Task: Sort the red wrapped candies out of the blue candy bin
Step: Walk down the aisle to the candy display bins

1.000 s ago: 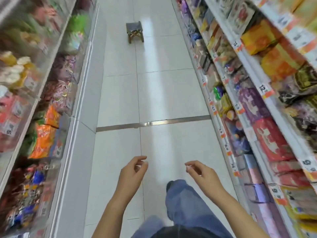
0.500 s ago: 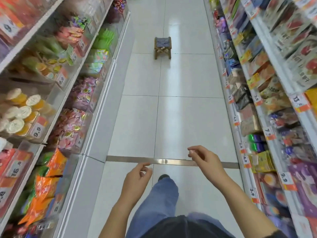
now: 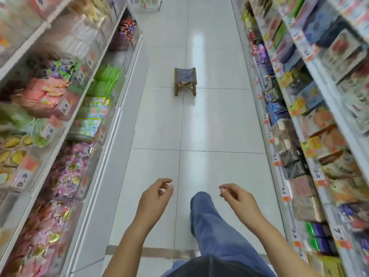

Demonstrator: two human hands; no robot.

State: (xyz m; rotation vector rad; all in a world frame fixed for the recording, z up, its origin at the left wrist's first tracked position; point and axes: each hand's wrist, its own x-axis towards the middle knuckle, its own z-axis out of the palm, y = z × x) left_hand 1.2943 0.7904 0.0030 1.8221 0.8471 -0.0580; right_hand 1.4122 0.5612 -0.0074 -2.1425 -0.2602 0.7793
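Red wrapped candies were nowhere that I could pick out for certain, and no blue candy bin showed itself either; the clear-fronted candy bins along the shelves on my left held mixed wrappers too blurred to sort by colour, though a far bin near the aisle's end showed dark red and blue pieces. So I judged the sorting as not begun: nothing had been lifted out, and I had yet to reach the right bin. My left hand hung out before me with its fingers loosely curled, thumb near the forefinger, and I saw nothing held in it. My right hand was curled likewise, thumb and forefinger tips close together with a small pale spot between them; whether that was a nail or some scrap, I could not tell. For moving room, the tiled floor lay open ahead, with my trouser leg stepping into it. The folding stool stood in the middle of the aisle well ahead, leaving a lane on each side. The left shelf edge and the right shelving hemmed the aisle closely, so my elbows would need to stay in.
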